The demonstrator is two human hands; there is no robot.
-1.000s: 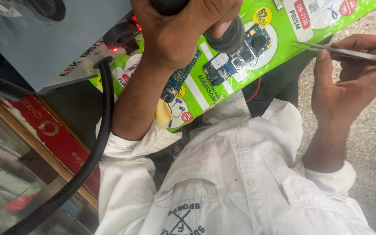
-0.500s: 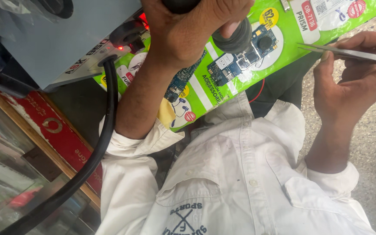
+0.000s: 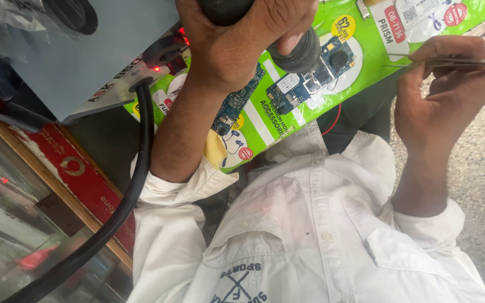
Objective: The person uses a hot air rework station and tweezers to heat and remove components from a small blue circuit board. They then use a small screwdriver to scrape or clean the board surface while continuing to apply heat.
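My left hand (image 3: 237, 39) is closed around the black handle of a hot-air tool. Its round dark nozzle (image 3: 297, 53) hangs just over a small blue circuit board (image 3: 310, 84). That board lies on a bright green printed sheet (image 3: 366, 56) across my lap. A second, longer blue circuit board (image 3: 232, 108) lies on the sheet under my left wrist. My right hand (image 3: 444, 95) holds thin metal tweezers (image 3: 450, 62), whose tips point left towards the first board and stop short of it.
A grey rework station (image 3: 85, 56) with red lights stands at upper left. A thick black hose (image 3: 133, 179) runs down from it. A red panel (image 3: 79, 174) and a glass counter (image 3: 12, 235) are at left. Speckled floor (image 3: 478, 168) is at right. A red wire (image 3: 335, 119) loops below the sheet.
Both hands keep their grips and places. The nozzle stays over the small board; the view has only drifted slightly.
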